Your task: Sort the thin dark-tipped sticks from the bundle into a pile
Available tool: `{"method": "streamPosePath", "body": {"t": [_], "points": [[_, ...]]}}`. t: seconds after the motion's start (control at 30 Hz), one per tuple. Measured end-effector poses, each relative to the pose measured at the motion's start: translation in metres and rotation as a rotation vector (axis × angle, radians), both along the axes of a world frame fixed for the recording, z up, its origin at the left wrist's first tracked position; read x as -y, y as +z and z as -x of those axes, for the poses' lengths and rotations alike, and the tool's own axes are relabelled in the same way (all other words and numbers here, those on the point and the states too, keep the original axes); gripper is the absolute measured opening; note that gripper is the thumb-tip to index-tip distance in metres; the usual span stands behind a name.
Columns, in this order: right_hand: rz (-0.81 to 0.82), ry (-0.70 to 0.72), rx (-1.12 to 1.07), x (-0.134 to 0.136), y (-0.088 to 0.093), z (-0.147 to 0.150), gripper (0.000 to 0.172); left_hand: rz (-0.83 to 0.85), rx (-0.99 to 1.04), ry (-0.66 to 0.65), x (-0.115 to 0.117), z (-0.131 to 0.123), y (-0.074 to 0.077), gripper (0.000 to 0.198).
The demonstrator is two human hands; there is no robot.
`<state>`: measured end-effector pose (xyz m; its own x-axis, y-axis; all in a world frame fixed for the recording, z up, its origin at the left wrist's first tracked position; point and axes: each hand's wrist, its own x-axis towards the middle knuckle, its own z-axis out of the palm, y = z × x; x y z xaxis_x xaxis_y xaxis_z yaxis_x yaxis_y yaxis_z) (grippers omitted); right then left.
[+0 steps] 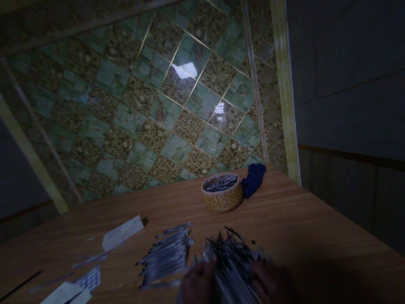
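head view, dim, blurred, left hand [198, 285] and right hand [272, 285] cut off, clasping stick bundle [232, 259]

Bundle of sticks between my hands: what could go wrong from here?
1. The bundle fans out loosely between the left hand and right hand; the grip is too dim to judge, so sticks may slip and scatter on the table.
2. The neat pile lies close beside the left hand; a nudge could mix it up.
3. The scene is dark and blurred, so stray sticks are easy to miss.
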<state>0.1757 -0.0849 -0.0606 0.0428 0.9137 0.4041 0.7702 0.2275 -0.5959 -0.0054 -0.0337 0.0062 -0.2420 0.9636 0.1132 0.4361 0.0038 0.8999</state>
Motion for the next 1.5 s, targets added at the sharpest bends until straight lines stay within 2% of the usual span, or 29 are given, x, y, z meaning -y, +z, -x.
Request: {"method": "streamPosePath", "body": {"t": [0.07, 0.13, 0.2, 0.27, 0.37, 0.5, 0.67, 0.8, 0.93, 1.0, 1.1, 1.3, 1.4, 1.5], "points": [[-0.038, -0.028, 0.177, 0.002, -0.005, 0.002, 0.027, 0.059, -0.115, -0.098, 0.002, -0.007, 0.0, 0.044], [-0.068, -0.048, 0.296, 0.002, -0.008, 0.003, 0.026, 0.112, -0.231, -0.14, 0.004, -0.01, 0.002, 0.039], [-0.061, -0.061, 0.328, 0.002, -0.008, 0.002, 0.021, 0.139, -0.327, -0.165, 0.008, -0.011, 0.006, 0.037], [-0.006, -0.043, 0.262, 0.002, -0.004, 0.0, 0.02, 0.112, -0.338, -0.168, 0.012, -0.01, 0.01, 0.037], [0.089, -0.026, 0.119, 0.002, 0.008, -0.005, 0.021, 0.062, -0.285, -0.125, 0.014, -0.006, 0.014, 0.038], [0.194, -0.106, 0.09, 0.001, 0.026, -0.014, 0.017, 0.008, -0.269, -0.07, 0.009, 0.004, 0.012, 0.036], [0.218, -0.064, 0.066, 0.004, 0.032, -0.015, 0.014, -0.038, -0.208, 0.079, 0.003, 0.016, 0.01, 0.03], [0.222, -0.005, 0.081, 0.007, 0.025, -0.013, 0.015, -0.053, -0.136, 0.123, 0.007, 0.018, 0.017, 0.031], [0.142, -0.021, 0.002, -0.001, 0.012, -0.019, 0.037, -0.096, -0.084, 0.153, 0.01, 0.021, 0.022, 0.03], [0.129, -0.05, -0.023, -0.006, 0.006, -0.024, 0.042, -0.108, -0.059, 0.206, 0.008, 0.025, 0.022, 0.029], [0.123, -0.072, -0.031, -0.011, 0.002, -0.031, 0.042, -0.098, -0.052, 0.266, 0.005, 0.031, 0.022, 0.028], [0.096, -0.066, -0.037, -0.01, 0.0, -0.035, 0.037, -0.074, -0.117, 0.259, 0.001, 0.044, 0.025, 0.034], [0.091, -0.064, -0.021, -0.009, -0.006, -0.033, 0.037, -0.073, -0.164, 0.257, -0.007, 0.06, 0.028, 0.039], [0.059, -0.083, -0.1, -0.009, -0.016, -0.032, 0.034, -0.079, -0.258, 0.272, -0.019, 0.085, 0.035, 0.034]]}}
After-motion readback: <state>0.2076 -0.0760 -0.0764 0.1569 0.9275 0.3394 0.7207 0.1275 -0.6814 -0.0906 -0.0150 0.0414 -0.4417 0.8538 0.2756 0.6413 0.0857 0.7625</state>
